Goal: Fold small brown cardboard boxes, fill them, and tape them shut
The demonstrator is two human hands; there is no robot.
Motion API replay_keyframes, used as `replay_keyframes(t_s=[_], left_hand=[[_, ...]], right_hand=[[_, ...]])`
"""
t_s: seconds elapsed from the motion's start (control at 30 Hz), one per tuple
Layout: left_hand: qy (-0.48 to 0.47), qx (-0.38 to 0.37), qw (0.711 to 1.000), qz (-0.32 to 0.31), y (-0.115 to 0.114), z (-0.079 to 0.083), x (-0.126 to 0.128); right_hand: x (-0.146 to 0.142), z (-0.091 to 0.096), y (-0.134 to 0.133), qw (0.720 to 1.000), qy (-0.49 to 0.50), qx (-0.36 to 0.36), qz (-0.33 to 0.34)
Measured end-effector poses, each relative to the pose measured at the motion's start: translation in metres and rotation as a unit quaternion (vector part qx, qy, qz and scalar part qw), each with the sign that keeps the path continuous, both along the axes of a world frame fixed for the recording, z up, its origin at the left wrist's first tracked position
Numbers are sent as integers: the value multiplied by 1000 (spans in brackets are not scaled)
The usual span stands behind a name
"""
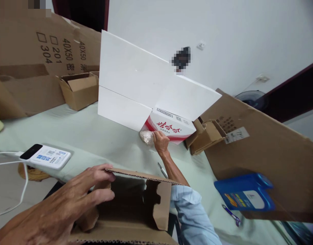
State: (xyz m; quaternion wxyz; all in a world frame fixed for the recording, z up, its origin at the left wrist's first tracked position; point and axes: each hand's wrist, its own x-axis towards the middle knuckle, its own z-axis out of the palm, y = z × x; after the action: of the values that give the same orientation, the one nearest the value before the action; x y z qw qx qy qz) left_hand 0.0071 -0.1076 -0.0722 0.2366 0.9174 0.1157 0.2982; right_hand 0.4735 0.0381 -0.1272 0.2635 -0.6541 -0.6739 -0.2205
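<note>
My left hand [69,200] is closed on the near-left edge of an open cardboard box [138,226], fingers over the rim and thumb inside. The box is tilted toward me, and its dark inside and raised flaps show. My right hand [160,141] reaches out past the box, its fingers pinched on a whitish lump in crinkled clear plastic [146,136]. That lump lies on the table against a white-and-red printed carton [171,126]. By my right forearm rests a slim, light-coloured cutter-like tool [162,169], partly hidden by the arm.
White panels [136,78] stand behind the carton. Small open boxes sit at left [79,90] and right [207,136]. Large cardboard sheets [268,160] flank the table. A blue bottle [244,192], a pen [231,215] and a cabled white device [46,156] lie on the green cloth [120,149].
</note>
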Motion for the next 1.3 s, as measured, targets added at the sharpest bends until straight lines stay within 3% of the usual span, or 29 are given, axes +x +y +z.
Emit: replay_keyframes(t_s=[0.27, 0.73, 1.0, 1.3], left_hand=[[5, -2, 1000, -7, 0, 3, 1], [-2, 4, 1000, 5, -1, 1, 4], [-7, -2, 1000, 4, -2, -3, 4], [16, 2, 1000, 8, -2, -12, -1]], right_hand=[[-26, -28, -7, 998, -15, -26, 60], [-21, -37, -13, 994, 17, -50, 96], [-14, -39, 6, 994, 79, -42, 64], [4, -58, 25, 989, 127, -73, 20]])
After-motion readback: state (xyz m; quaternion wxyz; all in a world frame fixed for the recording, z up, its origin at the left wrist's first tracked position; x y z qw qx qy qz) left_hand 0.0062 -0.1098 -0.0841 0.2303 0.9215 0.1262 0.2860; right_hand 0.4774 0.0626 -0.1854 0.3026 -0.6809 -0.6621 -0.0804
